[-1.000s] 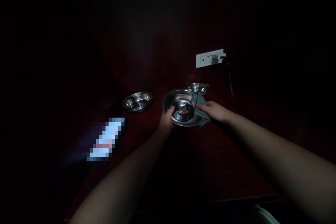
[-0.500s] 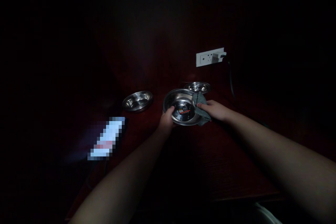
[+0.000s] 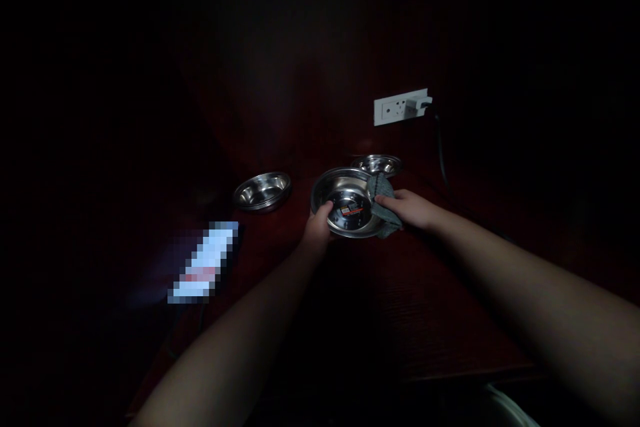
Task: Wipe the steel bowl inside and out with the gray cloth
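A shiny steel bowl (image 3: 345, 187) with a small label on its inside base is held tilted toward me above the table. My left hand (image 3: 319, 225) grips its left rim, thumb inside and fingers hidden underneath. A grey-green cloth (image 3: 384, 203) is folded over the bowl's right rim. My right hand (image 3: 410, 208) is closed on this cloth, thumb on top, pinching it against the rim. Just behind sits another steel bowl (image 3: 379, 164), partly covered by the held one. To the left, further steel bowls (image 3: 263, 191), seemingly stacked, rest on the table.
The dark red table (image 3: 380, 307) is dimly lit. A lit, blurred-out screen (image 3: 205, 263) lies on its left side. On the wall at the back right is a white socket (image 3: 400, 107) with a plug and a dark cable (image 3: 441, 150). A pale curved rim (image 3: 510, 405) shows below the front edge.
Hardly anything differs. Both hands keep the same hold on the bowl and cloth, and the whole view has shifted very slightly.
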Action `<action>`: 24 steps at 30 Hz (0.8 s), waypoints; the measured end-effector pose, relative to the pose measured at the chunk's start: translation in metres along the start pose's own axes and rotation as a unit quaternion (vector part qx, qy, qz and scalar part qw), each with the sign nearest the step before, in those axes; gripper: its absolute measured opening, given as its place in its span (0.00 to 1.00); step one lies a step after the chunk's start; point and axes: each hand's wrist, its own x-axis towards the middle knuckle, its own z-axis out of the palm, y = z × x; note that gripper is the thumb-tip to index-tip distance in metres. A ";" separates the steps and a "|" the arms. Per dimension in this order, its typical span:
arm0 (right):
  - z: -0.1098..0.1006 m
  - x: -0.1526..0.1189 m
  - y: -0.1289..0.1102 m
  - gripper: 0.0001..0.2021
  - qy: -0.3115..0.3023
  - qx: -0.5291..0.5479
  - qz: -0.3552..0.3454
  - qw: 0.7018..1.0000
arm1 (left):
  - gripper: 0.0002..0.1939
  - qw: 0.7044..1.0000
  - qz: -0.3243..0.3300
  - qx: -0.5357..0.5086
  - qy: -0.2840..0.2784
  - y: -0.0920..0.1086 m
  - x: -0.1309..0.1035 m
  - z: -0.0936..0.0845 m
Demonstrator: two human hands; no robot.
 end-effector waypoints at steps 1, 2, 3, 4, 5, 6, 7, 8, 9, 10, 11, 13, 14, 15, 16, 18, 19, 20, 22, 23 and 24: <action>0.000 0.000 0.000 0.18 0.000 0.000 0.000 1.000 | 0.24 1.000 0.001 0.000 -0.002 0.000 0.000 0.000; 0.000 0.000 0.000 0.18 -0.001 -0.002 0.000 1.000 | 0.24 1.000 0.001 0.001 -0.004 0.000 0.000 0.000; 0.000 0.001 0.001 0.18 -0.002 -0.002 0.000 1.000 | 0.25 1.000 0.002 0.001 -0.006 -0.001 0.001 -0.001; 0.000 0.001 0.002 0.18 -0.004 -0.001 -0.001 1.000 | 0.25 1.000 0.002 0.002 -0.009 -0.001 0.001 -0.001; 0.000 0.002 0.003 0.18 -0.006 0.000 -0.002 1.000 | 0.25 1.000 0.003 0.002 -0.011 -0.001 0.001 -0.001; 0.000 0.003 0.003 0.18 -0.007 0.002 -0.002 1.000 | 0.25 1.000 0.004 0.003 -0.014 -0.001 0.001 -0.001; 0.000 0.003 0.004 0.18 -0.007 0.004 -0.002 1.000 | 0.25 1.000 0.005 0.003 -0.016 -0.002 0.001 -0.001; 0.000 0.004 0.005 0.18 -0.007 0.004 -0.003 1.000 | 0.25 1.000 0.006 0.004 -0.017 -0.002 0.001 -0.001; 0.000 0.004 0.005 0.18 -0.006 0.004 -0.004 1.000 | 0.25 1.000 0.006 0.005 -0.017 -0.002 0.001 -0.001; -0.001 0.004 0.005 0.18 -0.006 0.002 -0.005 1.000 | 0.25 1.000 0.007 0.006 -0.015 -0.001 0.001 -0.001; -0.001 0.004 0.005 0.18 -0.005 0.001 -0.005 1.000 | 0.25 1.000 0.007 0.006 -0.013 -0.001 0.001 -0.001; -0.001 0.003 0.004 0.18 -0.003 0.001 -0.005 1.000 | 0.25 1.000 0.005 0.008 -0.007 -0.001 0.000 0.000; -0.001 0.003 0.003 0.18 -0.002 0.000 -0.003 1.000 | 0.25 1.000 0.005 0.008 -0.005 -0.001 0.000 0.000; -0.001 0.003 0.003 0.18 0.000 -0.003 -0.002 1.000 | 0.25 1.000 0.005 0.009 -0.004 -0.001 0.000 0.000; -0.001 0.002 0.003 0.18 0.000 -0.006 -0.001 1.000 | 0.25 1.000 0.005 0.009 -0.004 -0.001 0.001 0.000; -0.001 0.003 0.003 0.18 -0.002 -0.011 -0.001 1.000 | 0.25 1.000 0.006 0.007 -0.005 -0.002 0.002 0.000; -0.001 0.003 0.004 0.18 -0.003 -0.012 -0.002 1.000 | 0.25 1.000 0.006 0.005 -0.006 -0.002 0.002 -0.001; -0.001 0.004 0.004 0.18 -0.002 -0.012 -0.003 1.000 | 0.25 1.000 0.007 0.004 -0.005 -0.002 0.003 -0.001; -0.001 0.005 0.005 0.18 0.003 -0.012 -0.002 1.000 | 0.25 1.000 0.005 0.006 -0.001 -0.002 0.003 -0.001; -0.001 0.005 0.005 0.18 0.005 -0.013 0.001 1.000 | 0.25 1.000 0.003 0.009 0.001 -0.002 0.002 -0.001; -0.001 0.005 0.005 0.18 0.007 -0.016 0.005 1.000 | 0.25 1.000 0.002 0.013 0.003 -0.001 0.002 0.000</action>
